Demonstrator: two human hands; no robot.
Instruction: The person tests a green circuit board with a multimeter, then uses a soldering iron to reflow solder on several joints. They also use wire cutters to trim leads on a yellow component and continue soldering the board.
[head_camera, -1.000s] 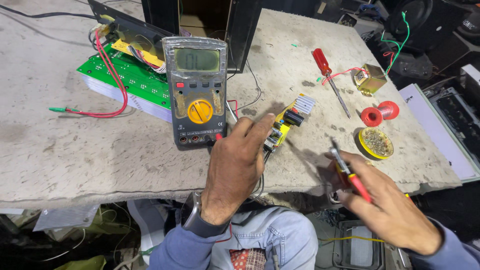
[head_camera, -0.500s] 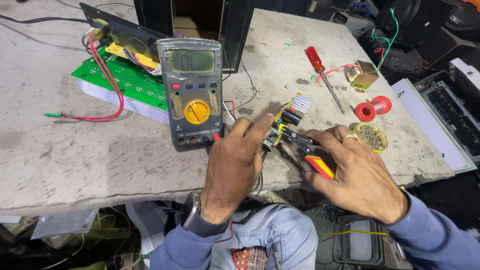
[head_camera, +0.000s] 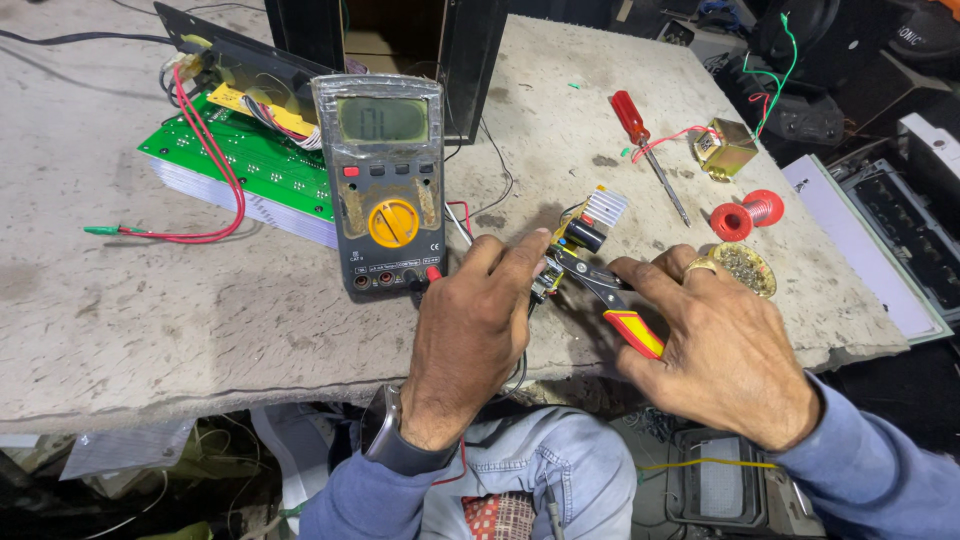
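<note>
head: small circuit board between both hands.

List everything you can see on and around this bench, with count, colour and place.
multimeter: 1, grey with yellow dial, bench centre
small board: 1, with silver heatsink, under the hands
pliers: 1, red-yellow handles, jaws at the small board
green board: 1, green, back left
red lead: 1, red, looping over the green board
screwdriver: 1, red handle, back right
transformer: 1, brass-coloured, right
wire spool: 1, red, right
tin: 1, round, gold, right
bench: 1, grey stone
left hand: holds the small board
right hand: grips the pliers
</note>
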